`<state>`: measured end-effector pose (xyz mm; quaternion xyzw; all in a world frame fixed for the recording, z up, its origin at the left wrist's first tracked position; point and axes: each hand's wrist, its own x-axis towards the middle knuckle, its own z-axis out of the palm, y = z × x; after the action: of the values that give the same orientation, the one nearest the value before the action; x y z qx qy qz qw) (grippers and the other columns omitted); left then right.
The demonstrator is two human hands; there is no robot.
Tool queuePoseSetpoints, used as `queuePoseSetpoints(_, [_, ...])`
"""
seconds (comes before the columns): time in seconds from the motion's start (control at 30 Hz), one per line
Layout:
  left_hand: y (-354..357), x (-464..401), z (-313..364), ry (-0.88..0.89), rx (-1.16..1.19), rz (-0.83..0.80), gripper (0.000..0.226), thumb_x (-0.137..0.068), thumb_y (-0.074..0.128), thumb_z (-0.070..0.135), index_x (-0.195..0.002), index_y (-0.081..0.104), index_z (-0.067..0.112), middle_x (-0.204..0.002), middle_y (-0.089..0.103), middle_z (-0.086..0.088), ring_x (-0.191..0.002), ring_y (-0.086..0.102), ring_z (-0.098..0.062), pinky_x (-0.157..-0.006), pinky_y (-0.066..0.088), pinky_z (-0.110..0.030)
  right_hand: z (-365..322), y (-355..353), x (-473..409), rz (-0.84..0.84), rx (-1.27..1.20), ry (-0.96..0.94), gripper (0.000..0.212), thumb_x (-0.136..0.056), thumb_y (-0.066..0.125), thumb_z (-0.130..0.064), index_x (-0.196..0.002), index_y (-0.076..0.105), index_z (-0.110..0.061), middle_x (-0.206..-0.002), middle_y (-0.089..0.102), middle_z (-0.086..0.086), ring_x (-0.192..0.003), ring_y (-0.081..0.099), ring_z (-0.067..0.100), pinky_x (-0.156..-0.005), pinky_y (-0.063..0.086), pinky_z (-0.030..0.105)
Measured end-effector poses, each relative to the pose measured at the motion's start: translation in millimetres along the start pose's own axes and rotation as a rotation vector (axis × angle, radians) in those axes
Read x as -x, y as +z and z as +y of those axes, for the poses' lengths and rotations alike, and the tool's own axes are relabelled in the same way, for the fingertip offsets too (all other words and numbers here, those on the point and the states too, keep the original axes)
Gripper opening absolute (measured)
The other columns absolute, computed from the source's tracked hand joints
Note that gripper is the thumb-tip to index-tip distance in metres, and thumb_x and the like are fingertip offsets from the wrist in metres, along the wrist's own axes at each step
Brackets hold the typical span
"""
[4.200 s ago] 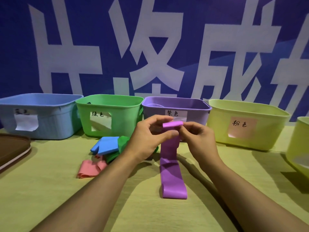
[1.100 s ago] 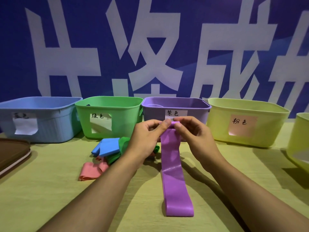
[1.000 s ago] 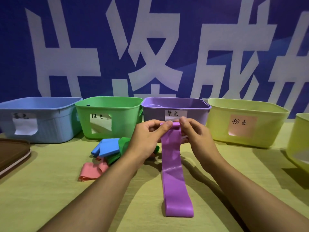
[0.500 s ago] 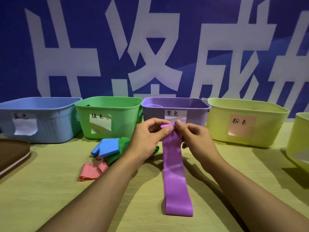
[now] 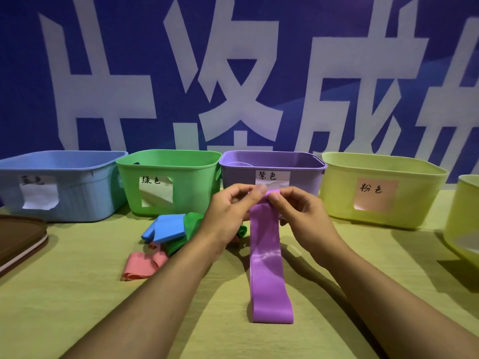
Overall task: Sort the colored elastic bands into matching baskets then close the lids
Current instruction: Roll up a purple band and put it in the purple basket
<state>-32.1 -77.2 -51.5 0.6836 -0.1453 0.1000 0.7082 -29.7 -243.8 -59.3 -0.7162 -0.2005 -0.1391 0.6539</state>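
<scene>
A purple elastic band (image 5: 267, 265) stretches from the table up to my hands. My left hand (image 5: 230, 213) and my right hand (image 5: 298, 216) both pinch its top end, just in front of the purple basket (image 5: 241, 174). On the table to the left lie a blue band (image 5: 166, 228), a green band (image 5: 190, 225) partly behind my left wrist, and a pink band (image 5: 142, 265). In a row at the back stand the blue basket (image 5: 77, 203), the green basket (image 5: 197, 193) and a yellow-green basket (image 5: 414, 203) with a pink label.
A brown lid (image 5: 18, 239) lies at the left edge of the yellow-green table (image 5: 77, 320). Another yellow-green basket (image 5: 464, 224) is cut off at the right edge. A blue banner with white characters fills the background.
My fingers have worked along the band's top end, bringing the fingertips of both hands closer together. The band's lower loop stays on the table.
</scene>
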Motion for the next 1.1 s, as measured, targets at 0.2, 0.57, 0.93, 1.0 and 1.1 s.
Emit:
queuePoseSetpoints(0.2, [0.0, -1.8, -3.9, -0.111, -0.086, 0.016, 0.064, -0.077, 0.063, 0.082, -0.091, 0.081, 0.022, -0.097, 0.078, -0.019, -0.1, 0.073, -0.042, -0.104, 0.05, -0.06, 2.2, 1.4, 0.2, -0.04, 0.018, -0.02, 0.014, -0.098, 0.066, -0.024, -0.108, 0.073, -0.017, -0.091, 0.076, -0.006, -0.081, 0.067, 0.002, -0.068, 0.053, 0.021])
queuePoseSetpoints(0.57, [0.1, -0.1, -4.9, -0.096, -0.198, 0.022, 0.067, -0.074, 0.056, 0.087, -0.087, 0.082, 0.026, -0.069, 0.071, -0.003, -0.064, 0.059, -0.023, -0.071, 0.041, -0.042, 3.9, 0.5, 0.2, -0.041, 0.062, -0.048, 0.018, -0.093, 0.067, -0.03, -0.109, 0.073, -0.025, -0.099, 0.075, -0.009, -0.095, 0.071, 0.009, -0.071, 0.056, 0.024])
queuePoseSetpoints(0.93, [2.3, -0.3, -2.6, 0.01, -0.13, -0.011, 0.065, -0.077, 0.069, 0.075, -0.092, 0.079, 0.012, -0.094, 0.074, -0.027, -0.08, 0.065, -0.029, -0.075, 0.049, -0.041, 0.8, -2.0, -0.6, 0.018, -0.008, 0.076, 0.054, -0.095, 0.048, -0.06, -0.099, 0.075, -0.014, -0.083, 0.073, 0.004, -0.075, 0.064, 0.016, -0.068, 0.049, 0.031])
queuePoseSetpoints(1.0, [1.6, 0.1, -1.6, 0.005, -0.128, -0.025, 0.046, -0.09, 0.068, 0.052, -0.091, 0.078, 0.008, -0.086, 0.077, -0.018, -0.072, 0.066, -0.021, -0.064, 0.051, -0.027, -1.4, -2.2, 0.3, 0.02, 0.042, 0.112, 0.064, -0.093, 0.044, -0.065, -0.084, 0.073, -0.009, -0.071, 0.067, 0.003, -0.065, 0.058, 0.011, -0.062, 0.046, 0.026])
queuePoseSetpoints(1.1, [1.6, 2.0, -2.0, -0.001, -0.137, -0.035, 0.034, -0.098, 0.064, 0.036, -0.091, 0.076, 0.006, -0.061, 0.066, 0.005, -0.045, 0.051, 0.0, -0.043, 0.037, -0.012, -0.2, -2.7, -0.2, 0.005, 0.118, 0.131, 0.082, -0.087, 0.041, -0.074, -0.084, 0.07, 0.002, -0.07, 0.066, 0.011, -0.064, 0.057, 0.014, -0.065, 0.046, 0.032])
